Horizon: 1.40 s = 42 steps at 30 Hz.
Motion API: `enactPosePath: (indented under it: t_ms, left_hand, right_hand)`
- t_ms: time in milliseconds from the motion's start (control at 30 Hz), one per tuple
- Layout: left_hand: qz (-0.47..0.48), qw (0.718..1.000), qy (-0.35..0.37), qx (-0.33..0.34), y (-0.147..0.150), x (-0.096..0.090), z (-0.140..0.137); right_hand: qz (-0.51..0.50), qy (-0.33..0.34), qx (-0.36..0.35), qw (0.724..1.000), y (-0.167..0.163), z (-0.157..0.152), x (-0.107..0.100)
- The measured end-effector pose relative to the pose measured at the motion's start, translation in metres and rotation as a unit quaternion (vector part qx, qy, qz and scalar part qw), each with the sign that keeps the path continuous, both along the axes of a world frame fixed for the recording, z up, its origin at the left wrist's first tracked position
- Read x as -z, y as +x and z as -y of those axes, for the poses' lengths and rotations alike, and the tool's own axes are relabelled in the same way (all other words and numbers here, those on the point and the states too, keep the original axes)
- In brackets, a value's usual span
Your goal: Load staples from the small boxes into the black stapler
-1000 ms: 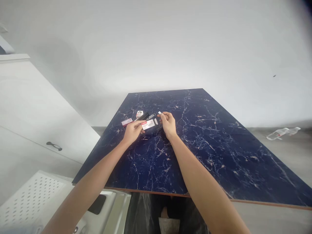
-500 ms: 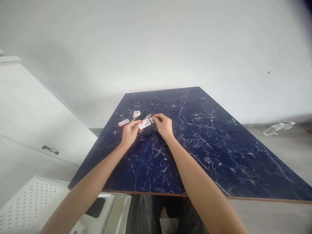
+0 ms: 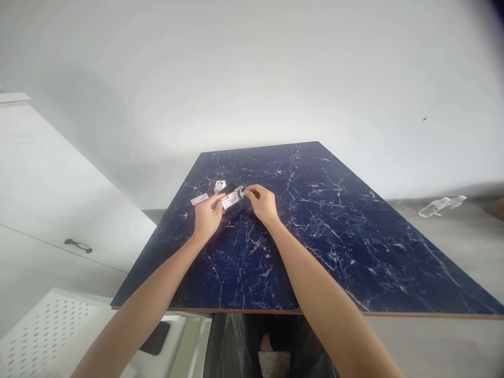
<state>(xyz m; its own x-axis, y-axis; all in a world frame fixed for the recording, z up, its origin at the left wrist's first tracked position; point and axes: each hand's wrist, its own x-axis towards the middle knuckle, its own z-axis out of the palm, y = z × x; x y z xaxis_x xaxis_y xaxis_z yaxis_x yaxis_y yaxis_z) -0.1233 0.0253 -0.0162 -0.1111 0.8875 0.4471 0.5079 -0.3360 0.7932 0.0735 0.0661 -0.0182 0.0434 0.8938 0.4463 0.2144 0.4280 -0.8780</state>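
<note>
Box (image 3: 230, 200) is grasped by the left hand (image 3: 207, 217); its end seems worked by the right hand (image 3: 263, 203), grip unclear; steady alignment is probably needed.

It looks like a home. A white cabinet (image 3: 51, 178) with a dark curved handle (image 3: 78, 245) stands near a dark-blue marble-patterned table (image 3: 315, 252) and plain pale wall (image 3: 252, 68).

The table (image 3: 323, 252) is deep blue, webbed with white marble-like veins — its front edge (image 3: 255, 312) brown. The held box (image 3: 230, 200) is white and red, the small carton (image 3: 219, 186) mostly white; the cupboard (image 3: 59, 173) is white, its handle (image 3: 77, 245) dark.
</note>
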Motion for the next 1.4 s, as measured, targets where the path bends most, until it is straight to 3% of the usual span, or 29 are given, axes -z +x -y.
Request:
enactPosePath:
  t_ms: [200,300,433,600,800,900,1033,1133,1233,1300,1400]
  left_hand:
    - [0.127,0.989,-0.058,0.050,0.001,0.003,-0.007]
    - [0.184,0.977,-0.073,0.076,0.000,0.005,-0.011]
    - [0.189,0.976,-0.067,0.091,-0.002,0.009,-0.014]
    - [0.209,0.970,-0.090,0.084,-0.001,0.011,-0.014]
    - [0.276,0.953,-0.096,0.081,0.004,0.009,-0.013]
    - [0.251,0.958,-0.087,0.109,0.007,0.007,-0.010]
    - [0.253,0.954,-0.084,0.136,0.009,0.005,-0.007]
    - [0.293,0.943,-0.085,0.131,0.006,0.005,-0.009]
    - [0.315,0.939,-0.079,0.114,0.001,0.005,-0.014]
    - [0.322,0.937,-0.077,0.113,-0.002,0.005,-0.016]
    - [0.317,0.933,-0.102,0.140,-0.003,0.005,-0.015]
  right_hand:
    - [-0.020,-0.006,-0.011,1.000,-0.007,-0.001,0.005]
    - [-0.089,-0.058,-0.026,0.994,-0.010,-0.005,0.009]
    - [-0.175,-0.121,-0.082,0.974,-0.011,-0.009,0.012]
    - [-0.111,-0.068,-0.023,0.991,-0.013,-0.004,0.012]
    - [-0.121,-0.048,-0.036,0.991,-0.026,-0.003,0.013]
    - [-0.192,-0.080,-0.007,0.978,-0.031,-0.001,0.012]
    - [-0.302,-0.137,-0.061,0.942,-0.032,0.004,0.006]
    - [-0.250,-0.126,-0.079,0.957,-0.027,0.009,-0.001]
    - [-0.109,-0.036,-0.050,0.992,-0.022,0.014,-0.008]
    - [-0.052,0.003,-0.044,0.998,-0.023,0.016,-0.009]
    - [-0.115,-0.067,-0.040,0.990,-0.027,0.015,-0.006]
